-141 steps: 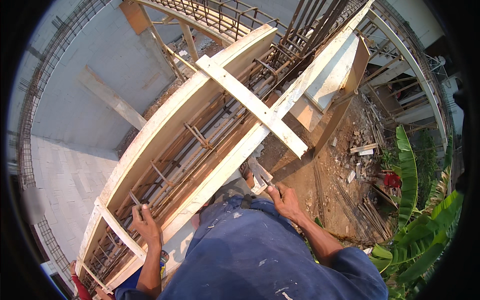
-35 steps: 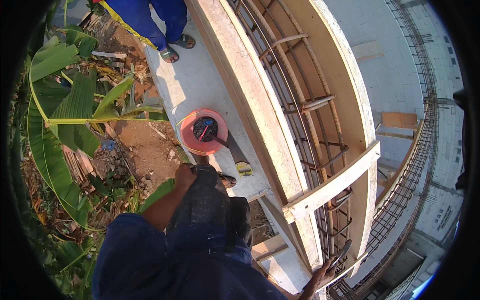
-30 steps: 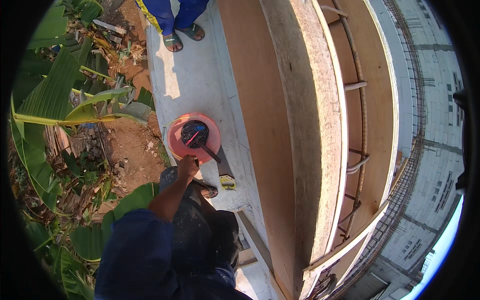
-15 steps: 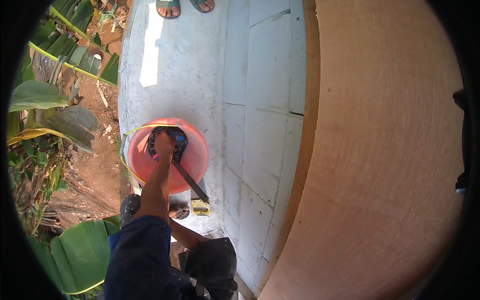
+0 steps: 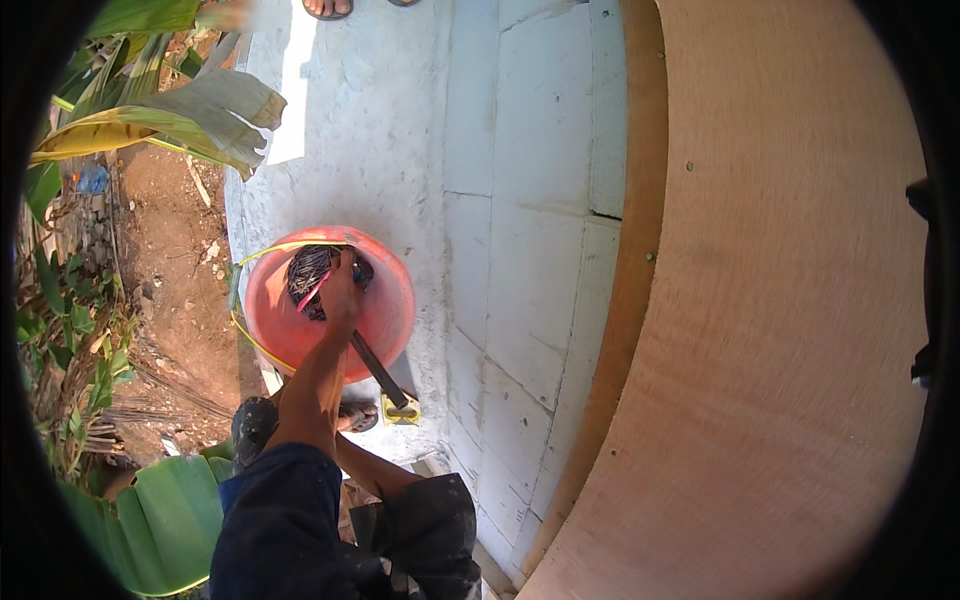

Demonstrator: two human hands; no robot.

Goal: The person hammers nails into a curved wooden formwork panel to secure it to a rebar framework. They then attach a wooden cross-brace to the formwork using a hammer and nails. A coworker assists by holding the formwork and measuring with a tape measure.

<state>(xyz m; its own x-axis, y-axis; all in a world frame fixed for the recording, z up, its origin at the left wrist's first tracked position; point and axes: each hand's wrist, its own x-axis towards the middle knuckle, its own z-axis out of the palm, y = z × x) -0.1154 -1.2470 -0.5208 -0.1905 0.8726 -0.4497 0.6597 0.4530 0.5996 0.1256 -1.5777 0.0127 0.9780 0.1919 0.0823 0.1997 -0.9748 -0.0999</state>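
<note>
My left hand (image 5: pixel 340 288) reaches down into a red bucket (image 5: pixel 398 330), its fingers bunched over a heap of dark nails (image 5: pixel 308 268). Whatever lies between the fingertips is too small to make out. A pink strip (image 5: pixel 314 290) crosses the nails beside the hand, and a bit of blue shows at their right. From below the hand, a dark tool handle (image 5: pixel 376 366) leans out over the bucket's near rim; its other end is hidden. The bucket's yellow wire handle (image 5: pixel 262 348) hangs over the left side. My right hand is out of view.
A large wooden panel (image 5: pixel 780 300) fills the right side, beside pale blocks (image 5: pixel 535 260). A yellow piece with an opening (image 5: pixel 402 411) lies by my foot (image 5: pixel 357 416). Another person's foot (image 5: pixel 327 8) is at the top. Banana leaves (image 5: pixel 175 515) and soil border the left.
My left hand has shifted slightly right within the bucket, uncovering more nails and the pink strip. The view has moved a little, and a withered leaf now reaches over the ledge.
</note>
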